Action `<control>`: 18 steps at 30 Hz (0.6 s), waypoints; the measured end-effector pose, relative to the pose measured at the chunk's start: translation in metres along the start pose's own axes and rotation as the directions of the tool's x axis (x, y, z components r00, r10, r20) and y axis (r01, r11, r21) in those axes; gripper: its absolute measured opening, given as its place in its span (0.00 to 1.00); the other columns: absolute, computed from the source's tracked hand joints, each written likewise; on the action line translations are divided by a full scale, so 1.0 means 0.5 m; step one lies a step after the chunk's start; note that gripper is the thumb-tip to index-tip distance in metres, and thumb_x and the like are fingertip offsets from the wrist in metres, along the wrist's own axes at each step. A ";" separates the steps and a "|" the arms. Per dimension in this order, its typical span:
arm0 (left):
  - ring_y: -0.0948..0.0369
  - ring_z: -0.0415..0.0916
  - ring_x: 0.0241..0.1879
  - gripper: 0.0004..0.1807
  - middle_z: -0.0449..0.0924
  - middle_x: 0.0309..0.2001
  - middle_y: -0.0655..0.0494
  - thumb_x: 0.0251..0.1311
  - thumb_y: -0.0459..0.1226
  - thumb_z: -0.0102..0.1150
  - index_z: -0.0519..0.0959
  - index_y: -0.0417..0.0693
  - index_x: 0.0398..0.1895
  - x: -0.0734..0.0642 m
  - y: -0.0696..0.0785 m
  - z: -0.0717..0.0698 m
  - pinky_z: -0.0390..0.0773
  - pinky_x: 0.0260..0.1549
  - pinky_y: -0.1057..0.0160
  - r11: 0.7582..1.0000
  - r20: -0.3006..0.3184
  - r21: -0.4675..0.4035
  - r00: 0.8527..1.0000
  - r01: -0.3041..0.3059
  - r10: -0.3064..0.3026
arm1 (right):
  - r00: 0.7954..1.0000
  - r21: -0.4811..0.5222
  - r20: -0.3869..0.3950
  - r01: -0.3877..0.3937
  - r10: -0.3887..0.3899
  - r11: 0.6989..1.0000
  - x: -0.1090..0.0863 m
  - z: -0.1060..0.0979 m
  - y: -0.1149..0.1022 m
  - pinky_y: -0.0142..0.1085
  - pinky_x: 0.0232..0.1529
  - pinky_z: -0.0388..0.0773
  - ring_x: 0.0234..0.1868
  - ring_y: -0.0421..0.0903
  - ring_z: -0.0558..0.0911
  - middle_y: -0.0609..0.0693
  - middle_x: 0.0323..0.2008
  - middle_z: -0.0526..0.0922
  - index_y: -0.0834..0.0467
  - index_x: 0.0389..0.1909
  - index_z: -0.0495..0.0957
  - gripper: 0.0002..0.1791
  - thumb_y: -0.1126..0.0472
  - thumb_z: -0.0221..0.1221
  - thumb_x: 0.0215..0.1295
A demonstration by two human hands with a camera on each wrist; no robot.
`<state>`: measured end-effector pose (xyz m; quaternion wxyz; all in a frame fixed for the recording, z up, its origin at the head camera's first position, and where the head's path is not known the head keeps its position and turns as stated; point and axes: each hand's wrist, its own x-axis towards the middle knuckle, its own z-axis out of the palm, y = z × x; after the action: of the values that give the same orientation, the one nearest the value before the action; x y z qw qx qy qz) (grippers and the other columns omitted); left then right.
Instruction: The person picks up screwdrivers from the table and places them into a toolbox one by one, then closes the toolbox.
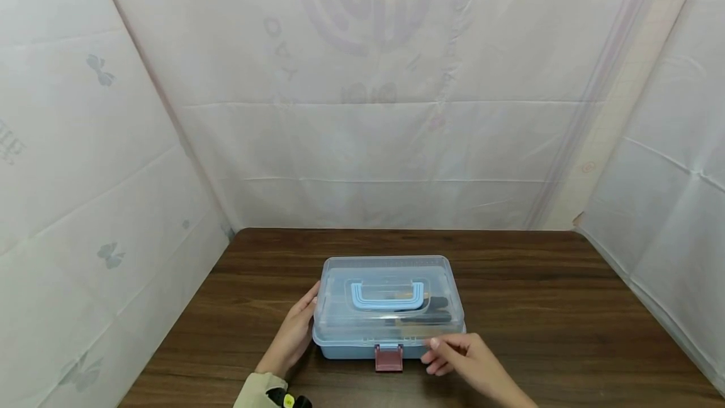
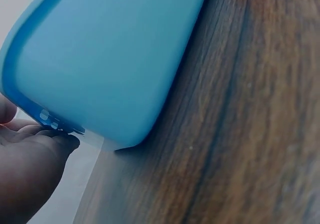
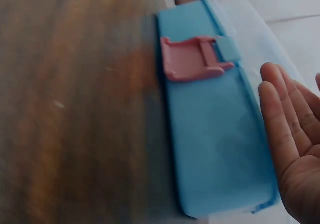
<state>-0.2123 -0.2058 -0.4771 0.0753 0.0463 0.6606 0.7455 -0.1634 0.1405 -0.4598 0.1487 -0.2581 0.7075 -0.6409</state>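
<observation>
A blue plastic storage box (image 1: 340,352) with a clear lid (image 1: 362,269) and a light-blue handle (image 1: 387,304) sits on the table. Its pink latch (image 3: 187,58) is swung down off the blue tab (image 3: 228,48) on the lid's front edge; the lid lies closed. My left hand (image 1: 291,335) holds the box's left side, and in the left wrist view its fingers (image 2: 37,139) meet the rim near a back corner. At the front right edge, my right hand (image 1: 467,357) has its fingers (image 3: 282,119) extended beside the lid, with nothing held. Whether they touch it I cannot tell.
Dark and tan items (image 1: 433,317) show dimly through the lid, their kind unclear. The brown wood-grain table (image 1: 538,307) extends around the box. White sheeting (image 1: 362,143) hangs behind the table and along both sides.
</observation>
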 end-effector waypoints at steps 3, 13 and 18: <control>0.51 0.37 0.76 0.32 0.41 0.77 0.46 0.75 0.43 0.38 0.46 0.42 0.76 0.001 -0.002 -0.001 0.42 0.72 0.46 1.000 -0.003 -0.003 1.000 0.007 -0.007 | 0.998 0.026 0.059 -0.026 0.025 0.999 0.003 0.007 0.015 0.43 0.39 0.84 0.36 0.39 0.86 0.66 0.39 0.85 0.78 0.52 0.73 0.22 0.61 0.47 0.74; 0.52 0.34 0.76 0.39 0.40 0.78 0.48 0.70 0.51 0.44 0.45 0.44 0.76 0.002 -0.007 -0.007 0.41 0.72 0.47 1.000 0.033 -0.002 0.999 0.000 0.000 | 0.978 0.079 0.160 -0.147 0.133 0.986 0.019 0.014 0.041 0.36 0.38 0.84 0.35 0.39 0.86 0.69 0.41 0.83 0.79 0.55 0.71 0.25 0.57 0.48 0.74; 0.52 0.32 0.76 0.39 0.39 0.78 0.48 0.71 0.51 0.44 0.44 0.44 0.77 0.003 -0.008 -0.008 0.39 0.72 0.48 1.000 0.049 0.005 0.999 -0.005 0.005 | 0.971 0.084 0.189 -0.164 0.146 0.983 0.023 0.016 0.047 0.32 0.39 0.84 0.37 0.39 0.86 0.71 0.43 0.82 0.80 0.56 0.68 0.28 0.56 0.48 0.74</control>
<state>-0.2141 -0.2093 -0.4814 0.0896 0.0664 0.6604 0.7426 -0.1728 0.1286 -0.4824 0.2751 -0.2520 0.6762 -0.6352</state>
